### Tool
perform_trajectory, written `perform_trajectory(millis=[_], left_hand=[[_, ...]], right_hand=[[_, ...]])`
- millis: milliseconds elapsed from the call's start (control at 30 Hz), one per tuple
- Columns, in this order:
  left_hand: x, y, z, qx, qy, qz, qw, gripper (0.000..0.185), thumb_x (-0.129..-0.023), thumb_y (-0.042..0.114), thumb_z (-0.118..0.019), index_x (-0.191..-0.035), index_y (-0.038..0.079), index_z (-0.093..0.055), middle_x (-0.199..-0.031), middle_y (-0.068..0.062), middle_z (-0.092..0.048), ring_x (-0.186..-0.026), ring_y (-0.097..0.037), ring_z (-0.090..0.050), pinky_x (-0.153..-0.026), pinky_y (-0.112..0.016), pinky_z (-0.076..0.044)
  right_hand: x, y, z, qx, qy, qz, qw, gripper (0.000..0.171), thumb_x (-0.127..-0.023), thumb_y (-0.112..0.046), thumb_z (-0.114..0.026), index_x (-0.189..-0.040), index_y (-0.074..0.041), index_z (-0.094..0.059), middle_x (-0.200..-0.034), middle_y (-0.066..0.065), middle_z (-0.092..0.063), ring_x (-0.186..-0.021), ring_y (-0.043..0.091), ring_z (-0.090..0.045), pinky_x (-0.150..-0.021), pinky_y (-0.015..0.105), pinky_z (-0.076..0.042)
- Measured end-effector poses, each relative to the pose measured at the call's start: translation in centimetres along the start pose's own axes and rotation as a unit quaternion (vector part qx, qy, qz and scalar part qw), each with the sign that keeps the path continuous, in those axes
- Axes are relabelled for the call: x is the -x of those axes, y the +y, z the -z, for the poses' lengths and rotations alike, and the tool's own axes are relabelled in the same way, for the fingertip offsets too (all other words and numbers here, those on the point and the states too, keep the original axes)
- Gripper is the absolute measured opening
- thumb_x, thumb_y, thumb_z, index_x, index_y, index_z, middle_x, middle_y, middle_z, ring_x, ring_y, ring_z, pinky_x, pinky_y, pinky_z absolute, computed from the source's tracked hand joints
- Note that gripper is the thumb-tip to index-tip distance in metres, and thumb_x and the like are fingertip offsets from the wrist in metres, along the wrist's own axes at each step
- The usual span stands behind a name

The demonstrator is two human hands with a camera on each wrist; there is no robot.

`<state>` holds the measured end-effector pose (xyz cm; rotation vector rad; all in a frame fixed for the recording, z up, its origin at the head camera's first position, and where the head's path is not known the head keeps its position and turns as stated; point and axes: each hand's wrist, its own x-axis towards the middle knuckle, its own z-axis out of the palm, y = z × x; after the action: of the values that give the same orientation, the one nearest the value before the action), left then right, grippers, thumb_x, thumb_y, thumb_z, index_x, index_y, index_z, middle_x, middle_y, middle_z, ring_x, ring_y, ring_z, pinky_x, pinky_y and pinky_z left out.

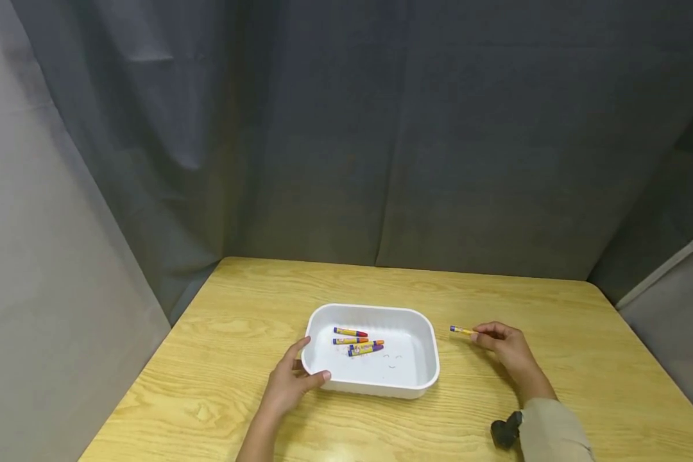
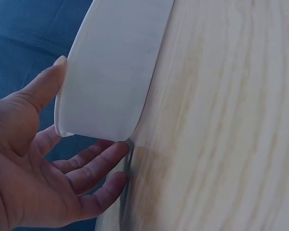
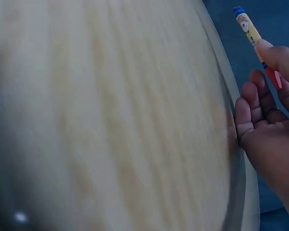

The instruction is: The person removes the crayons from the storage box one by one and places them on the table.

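Note:
A white plastic tray [image 1: 412, 346] stands on the wooden table. My left hand [image 1: 289, 382] holds it at its left near corner, the thumb [image 2: 53, 79] over the rim and the other fingers about the side. Inside the tray, toward its left, lie several crayons in yellow wrappers: a red crayon [image 1: 350, 332], orange ones [image 1: 351, 341] and a purple crayon [image 1: 365, 350]. Right of the tray, my right hand [image 1: 505, 350] pinches another crayon [image 3: 250, 33] between thumb and fingers. This one has a blue end pointing toward the tray and a reddish tip near the palm.
The wooden table [image 1: 554, 314] reaches around the tray on all sides. Dark grey cloth [image 1: 468, 160] hangs behind it, with lighter panels at left and right. A small black object [image 1: 505, 431] sits at the right wrist by the beige sleeve [image 1: 554, 433].

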<state>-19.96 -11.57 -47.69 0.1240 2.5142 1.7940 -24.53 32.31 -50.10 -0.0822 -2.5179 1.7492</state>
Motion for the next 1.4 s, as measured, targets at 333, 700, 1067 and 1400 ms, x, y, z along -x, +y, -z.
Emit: perform_trajectory(millis=[333,700,1067,1400], left_hand=[[0.3,-0.2,0.2,0.009,-0.003,0.001,1.0,0.088,-0.069,0.026,-0.083,-0.142,0.01,-0.036,-0.102,-0.025,-0.054,-0.092,-0.035,-0.062,-0.073,-0.04,-0.053],[0.2,-0.2,0.1,0.011,-0.006,0.001,0.9999,0.089,-0.069,0.029,-0.083,-0.142,0.011,-0.036,-0.105,-0.025,-0.054,-0.092,-0.035,-0.061,-0.073,-0.04,-0.053],[0.2,-0.2,0.0,0.009,-0.007,0.005,0.9999,0.089,-0.069,0.027,-0.083,-0.143,0.012,-0.035,-0.107,-0.026,-0.053,-0.091,-0.033,-0.061,-0.074,-0.04,-0.053],[0.6,0.3,0.4,0.005,-0.001,0.001,1.0,0.089,-0.07,0.022,-0.082,-0.144,0.009,-0.034,-0.105,-0.027,-0.054,-0.089,-0.032,-0.062,-0.073,-0.041,-0.053]], right_hand=[[-1.7,0.0,-0.8,0.084,0.005,0.018,0.996,0.024,-0.084,-0.014,-0.07,-0.097,0.006,-0.066,-0.087,0.011,-0.064,-0.077,0.019,-0.055,-0.063,0.025,-0.049],[-2.4,1.1,-0.8,0.161,0.032,0.03,0.986,0.02,-0.084,-0.013,-0.07,-0.098,0.002,-0.068,-0.094,0.012,-0.064,-0.085,0.023,-0.056,-0.07,0.032,-0.045],[-1.5,-0.4,-0.7,0.135,0.02,0.0,0.991,0.03,-0.088,-0.016,-0.065,-0.109,0.006,-0.062,-0.099,0.016,-0.062,-0.091,0.031,-0.055,-0.076,0.037,-0.046],[-0.1,-4.3,-0.6,0.088,0.015,-0.004,0.996,0.055,-0.096,-0.039,-0.05,-0.129,0.005,-0.048,-0.122,0.025,-0.052,-0.109,0.039,-0.052,-0.088,0.049,-0.044]])
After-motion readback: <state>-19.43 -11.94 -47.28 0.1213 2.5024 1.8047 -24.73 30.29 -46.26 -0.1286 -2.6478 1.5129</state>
